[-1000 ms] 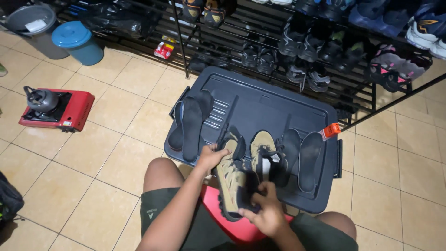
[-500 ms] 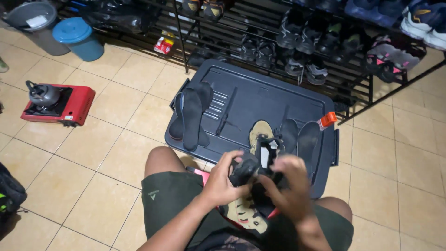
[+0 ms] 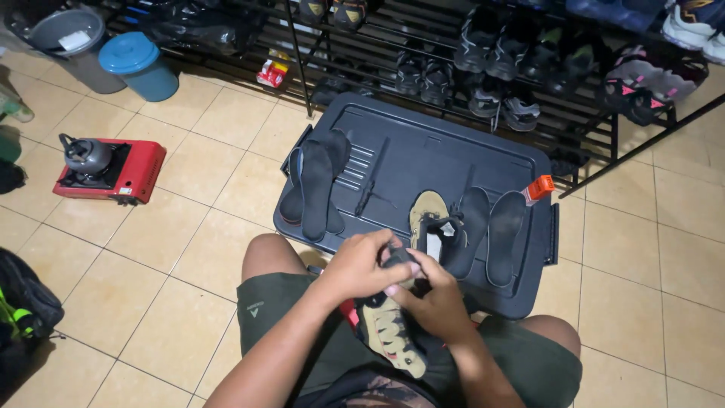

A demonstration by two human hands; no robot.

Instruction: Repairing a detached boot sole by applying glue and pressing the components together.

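Note:
My left hand (image 3: 361, 266) and my right hand (image 3: 430, 295) both grip a tan and black shoe (image 3: 393, 332) over my lap, sole facing up. Its fingers meet at the shoe's black upper end. Just beyond, on a dark plastic bin lid (image 3: 423, 143), lies the matching tan shoe (image 3: 432, 221) with two black insoles (image 3: 504, 236) to its right. More black insoles (image 3: 313, 189) lie stacked at the lid's left edge. A thin black tool (image 3: 371, 189) rests mid-lid.
A black metal shoe rack (image 3: 483, 68) full of shoes runs along the back. A red portable stove with a kettle (image 3: 109, 170) sits at left, a blue bucket (image 3: 140, 64) and grey bin (image 3: 64, 38) behind it. A dark bag (image 3: 23, 310) lies at lower left.
I lifted one tan shoe off the bin lid, drew it onto my lap and turned it sole-up. Both hands have closed together on its upper end.

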